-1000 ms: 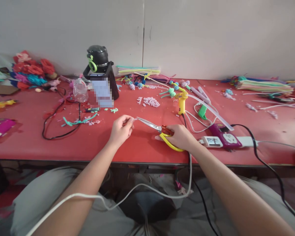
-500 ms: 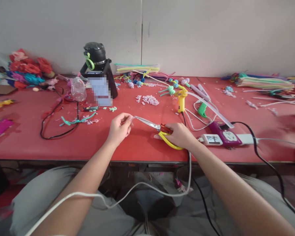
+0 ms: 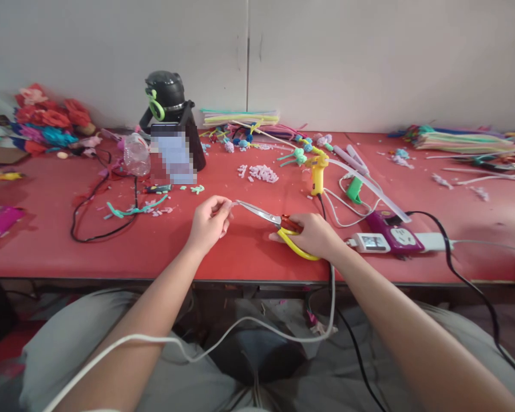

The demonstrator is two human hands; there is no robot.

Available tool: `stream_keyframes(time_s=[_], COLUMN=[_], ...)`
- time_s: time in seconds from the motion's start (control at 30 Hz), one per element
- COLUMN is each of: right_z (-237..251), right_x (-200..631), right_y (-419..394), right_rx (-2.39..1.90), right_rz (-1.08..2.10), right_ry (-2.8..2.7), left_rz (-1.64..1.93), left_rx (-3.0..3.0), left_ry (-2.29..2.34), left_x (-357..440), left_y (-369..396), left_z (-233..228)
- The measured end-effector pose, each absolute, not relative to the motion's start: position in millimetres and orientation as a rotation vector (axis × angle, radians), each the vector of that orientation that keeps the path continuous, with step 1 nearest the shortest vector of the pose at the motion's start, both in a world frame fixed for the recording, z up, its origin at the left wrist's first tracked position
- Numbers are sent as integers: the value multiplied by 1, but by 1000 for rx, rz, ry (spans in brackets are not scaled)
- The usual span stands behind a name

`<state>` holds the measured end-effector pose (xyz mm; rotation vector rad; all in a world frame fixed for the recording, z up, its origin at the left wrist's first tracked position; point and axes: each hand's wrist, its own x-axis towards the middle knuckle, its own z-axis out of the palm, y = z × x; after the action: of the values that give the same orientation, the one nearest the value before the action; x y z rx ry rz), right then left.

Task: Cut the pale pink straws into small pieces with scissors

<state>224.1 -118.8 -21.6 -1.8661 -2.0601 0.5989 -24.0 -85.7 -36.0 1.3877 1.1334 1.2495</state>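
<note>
Between the thumb and fingertips of my left hand (image 3: 210,222) is the end of a thin pale pink pipe cleaner (image 3: 234,203); most of it is hidden by the fingers. My right hand (image 3: 318,233) is closed around the yellow and red handles of a pair of scissors (image 3: 261,213). Its blades point left, tips right at the pink end and nearly together. Behind the blades lies a pile of short pale pink pipe cleaner pieces (image 3: 264,173). Several mint green bits (image 3: 197,189) and a bent mint pipe cleaner (image 3: 139,210) lie left of it.
A yellow glue gun (image 3: 317,174) stands behind my right hand, near a purple power strip (image 3: 395,233) with cables. At the back left are a black bottle (image 3: 194,143), a phone (image 3: 171,151) and a clear plastic bottle (image 3: 136,154). Pipe cleaner bundles (image 3: 463,143) lie along the wall. A white cable (image 3: 249,322) crosses my lap.
Both hands keep nearly the same place and grip. The scissor tips sit very slightly higher and farther right of my left fingertips.
</note>
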Motion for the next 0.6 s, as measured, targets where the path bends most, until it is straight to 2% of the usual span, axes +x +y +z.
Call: stream_keyframes(time_s=[0.6], right_z=[-25], right_x=[224], right_y=[-119], right_rx=[-1887], right_rz=[556], right_ry=[-2078], left_rz=[1262], left_rx=[1408], left_ry=[1128], left_x=[-24], left_y=[-86], left_z=[-36])
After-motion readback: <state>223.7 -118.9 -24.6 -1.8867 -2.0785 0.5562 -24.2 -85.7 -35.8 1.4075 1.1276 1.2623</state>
